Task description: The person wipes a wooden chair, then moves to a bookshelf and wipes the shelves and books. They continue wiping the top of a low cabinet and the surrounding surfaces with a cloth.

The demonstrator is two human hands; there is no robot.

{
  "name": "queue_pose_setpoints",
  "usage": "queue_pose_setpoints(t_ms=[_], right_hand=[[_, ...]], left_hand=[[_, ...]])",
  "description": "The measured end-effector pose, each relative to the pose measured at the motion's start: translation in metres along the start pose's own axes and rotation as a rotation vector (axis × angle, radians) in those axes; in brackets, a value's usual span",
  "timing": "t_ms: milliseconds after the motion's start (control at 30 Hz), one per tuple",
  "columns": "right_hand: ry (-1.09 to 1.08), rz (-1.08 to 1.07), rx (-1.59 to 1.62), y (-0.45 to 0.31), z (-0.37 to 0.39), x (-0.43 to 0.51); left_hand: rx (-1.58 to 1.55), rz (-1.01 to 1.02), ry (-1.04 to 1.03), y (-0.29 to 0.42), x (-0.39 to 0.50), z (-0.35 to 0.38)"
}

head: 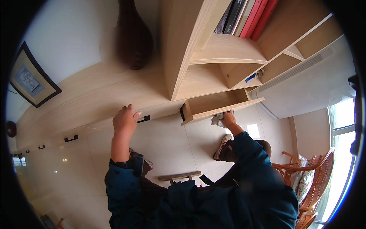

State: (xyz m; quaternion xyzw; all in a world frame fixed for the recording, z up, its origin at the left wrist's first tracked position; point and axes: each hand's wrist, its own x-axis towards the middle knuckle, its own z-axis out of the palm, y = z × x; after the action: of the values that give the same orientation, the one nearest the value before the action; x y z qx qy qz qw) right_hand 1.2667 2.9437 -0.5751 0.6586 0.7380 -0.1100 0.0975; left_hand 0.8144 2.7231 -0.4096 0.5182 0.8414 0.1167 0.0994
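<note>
My left hand (125,120) rests with bent fingers at the front edge of the long wooden cabinet top (105,88), left of a black drawer handle (143,118). My right hand (229,119) is at the outer front of a pulled-out wooden drawer (223,110), with a crumpled grey-white cloth (218,120) in its fingers. The fingers hide the drawer's handle, if there is one there. The visible part of the drawer's inside holds nothing.
Above the drawer stands a shelf unit (226,48) with upright books (251,20). A dark vase (133,40) and a framed picture (35,74) are on the cabinet top. A low wooden stool (180,176) stands between my feet, and a rattan chair (317,183) at the right.
</note>
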Motion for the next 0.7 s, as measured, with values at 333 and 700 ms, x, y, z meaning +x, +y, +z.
queue_pose_setpoints(t_ms=[333, 700], right_hand=[[0.148, -0.009, 0.08, -0.04, -0.05, 0.043], [0.146, 0.039, 0.102, -0.049, -0.049, 0.059]], left_hand=[[0.0, 0.001, 0.008, 0.0, 0.0, 0.001], [0.009, 0.014, 0.008, 0.003, 0.0, 0.002]])
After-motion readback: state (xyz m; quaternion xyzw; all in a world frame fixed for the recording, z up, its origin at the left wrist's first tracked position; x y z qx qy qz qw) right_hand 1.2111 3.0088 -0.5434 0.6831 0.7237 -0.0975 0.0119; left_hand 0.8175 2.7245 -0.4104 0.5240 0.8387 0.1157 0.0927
